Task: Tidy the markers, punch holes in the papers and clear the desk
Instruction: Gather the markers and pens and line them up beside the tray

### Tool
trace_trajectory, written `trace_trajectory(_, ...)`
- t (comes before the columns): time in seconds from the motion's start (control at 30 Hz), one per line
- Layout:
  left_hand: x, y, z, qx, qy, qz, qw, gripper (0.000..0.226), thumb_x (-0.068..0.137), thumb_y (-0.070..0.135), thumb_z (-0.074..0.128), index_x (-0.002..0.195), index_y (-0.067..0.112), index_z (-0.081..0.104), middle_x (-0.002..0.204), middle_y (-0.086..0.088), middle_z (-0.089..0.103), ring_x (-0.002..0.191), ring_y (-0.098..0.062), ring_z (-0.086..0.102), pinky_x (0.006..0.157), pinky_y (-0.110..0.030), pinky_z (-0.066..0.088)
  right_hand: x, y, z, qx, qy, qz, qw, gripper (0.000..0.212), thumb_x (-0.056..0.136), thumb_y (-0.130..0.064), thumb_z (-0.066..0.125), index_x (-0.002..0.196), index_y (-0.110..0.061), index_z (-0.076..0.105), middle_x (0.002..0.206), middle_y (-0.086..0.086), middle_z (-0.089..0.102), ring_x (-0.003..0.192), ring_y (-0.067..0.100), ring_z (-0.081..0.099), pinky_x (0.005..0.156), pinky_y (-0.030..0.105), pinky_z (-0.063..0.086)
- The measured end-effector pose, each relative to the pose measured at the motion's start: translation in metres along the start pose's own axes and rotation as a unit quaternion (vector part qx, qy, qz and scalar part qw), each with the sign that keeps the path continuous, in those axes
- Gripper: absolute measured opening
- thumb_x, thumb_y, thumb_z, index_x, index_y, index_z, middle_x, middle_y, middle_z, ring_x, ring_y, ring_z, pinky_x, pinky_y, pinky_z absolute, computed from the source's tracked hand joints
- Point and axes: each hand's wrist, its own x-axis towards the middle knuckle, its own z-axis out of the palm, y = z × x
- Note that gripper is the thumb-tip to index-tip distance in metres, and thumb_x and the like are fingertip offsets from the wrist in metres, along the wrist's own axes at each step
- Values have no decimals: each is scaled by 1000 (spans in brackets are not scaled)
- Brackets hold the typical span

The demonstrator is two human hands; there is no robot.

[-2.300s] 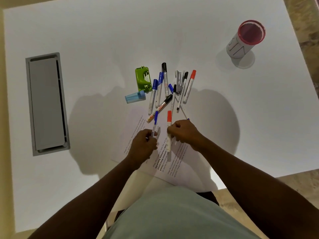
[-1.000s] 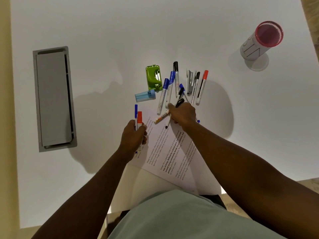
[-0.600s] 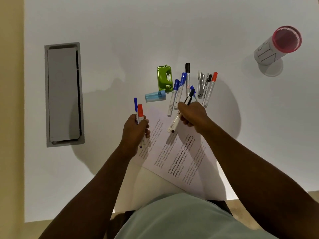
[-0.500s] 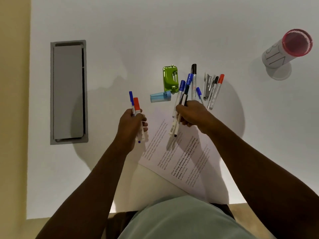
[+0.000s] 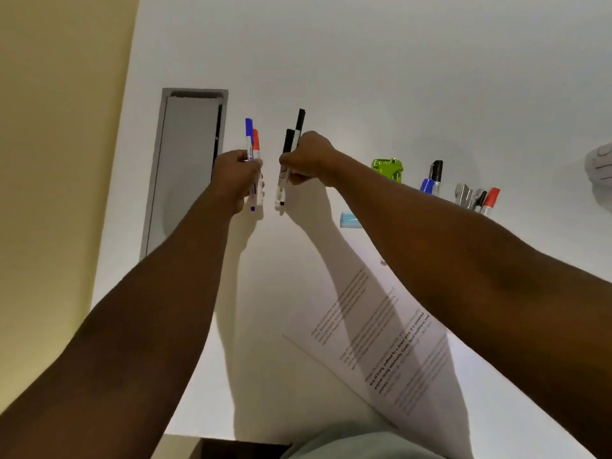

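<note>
My left hand (image 5: 236,178) grips two markers upright, one with a blue cap (image 5: 249,127) and one with a red cap (image 5: 256,140). Close beside it, my right hand (image 5: 309,159) holds two black-capped markers (image 5: 293,134) upright. The two bundles are a small gap apart. More markers (image 5: 437,175) lie at the right behind my right forearm, among them a red-capped one (image 5: 490,200). The green hole punch (image 5: 387,168) sits just past that forearm. Printed papers (image 5: 390,346) lie under my right arm near the desk's front edge.
A grey cable hatch (image 5: 185,167) is set into the white desk (image 5: 364,61) left of my hands. A light blue cap-like item (image 5: 349,220) peeks out by my forearm. The marker cup (image 5: 601,167) is cut off at the right edge. A metal stapler-like tool (image 5: 463,195) lies among the markers.
My right hand lifted two black-capped markers from the pile and carried them left, next to my left hand's two markers. The view has swung left and lower.
</note>
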Motion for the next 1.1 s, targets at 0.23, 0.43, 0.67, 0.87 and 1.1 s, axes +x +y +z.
trace_trajectory(0.23,48,17,-2,48,51,38,997,38,91,21,65,127,10,60,121,-11,65,104,-24,65,93,-42,54,47,-27,9,-3,-15,14,1000,11,86,-13,64,82,-5,57,95,16,71,84,25,73,79,37,60)
trace_trajectory(0.43,74,24,6,137,104,82,982,31,88,24,68,114,7,67,107,-8,68,90,-20,66,83,-32,56,70,-32,15,-104,37,-24,994,29,85,-28,69,68,-16,47,78,3,66,76,16,70,70,24,58)
trace_trajectory(0.67,86,24,7,146,131,64,978,19,88,21,68,102,8,68,93,-7,67,83,-19,69,78,-33,59,81,-25,18,-176,97,-87,976,31,87,-25,66,71,-16,42,65,-7,41,60,8,46,46,13,29)
trace_trajectory(0.87,80,20,8,210,157,84,961,16,88,12,64,104,9,66,100,-8,66,90,-21,66,83,-35,57,84,-10,20,-169,122,-90,974,19,88,-26,66,96,-10,58,69,-6,46,67,9,49,47,13,28)
trace_trajectory(1.1,69,15,13,213,114,109,964,25,91,9,59,116,7,59,114,-13,63,102,-24,64,88,-36,55,60,4,20,-134,135,-118,975,22,91,-26,62,100,-6,61,84,1,55,75,10,51,66,19,38)
